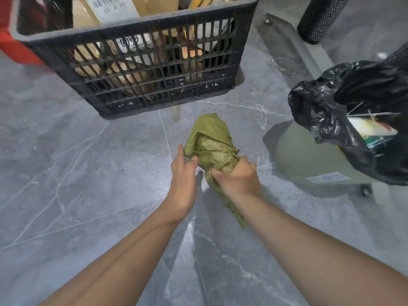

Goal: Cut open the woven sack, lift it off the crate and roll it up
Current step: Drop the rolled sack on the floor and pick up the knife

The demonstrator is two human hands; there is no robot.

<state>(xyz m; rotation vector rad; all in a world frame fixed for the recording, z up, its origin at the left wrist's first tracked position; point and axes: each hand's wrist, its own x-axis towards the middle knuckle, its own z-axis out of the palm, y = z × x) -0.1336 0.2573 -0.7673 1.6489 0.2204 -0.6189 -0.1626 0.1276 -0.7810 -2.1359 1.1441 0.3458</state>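
Note:
The green woven sack [210,142] is bundled into a tight roll, held above the grey floor in front of the crate. My right hand [239,178] grips the roll around its middle, fingers curled round it. The roll's lower tail hangs below that hand. My left hand [184,173] is beside the roll on its left, fingers nearly straight, thumb touching the sack's edge. The black plastic crate [136,69] stands on the floor beyond, uncovered, filled with cardboard boxes and packets.
A bin lined with a black plastic bag [344,111] stands at right on a pale wheeled base [309,160]. Black mesh posts [318,18] rise at the top right. A red object [13,47] sits behind the crate at left. Grey marble floor tiles [66,173] lie all around.

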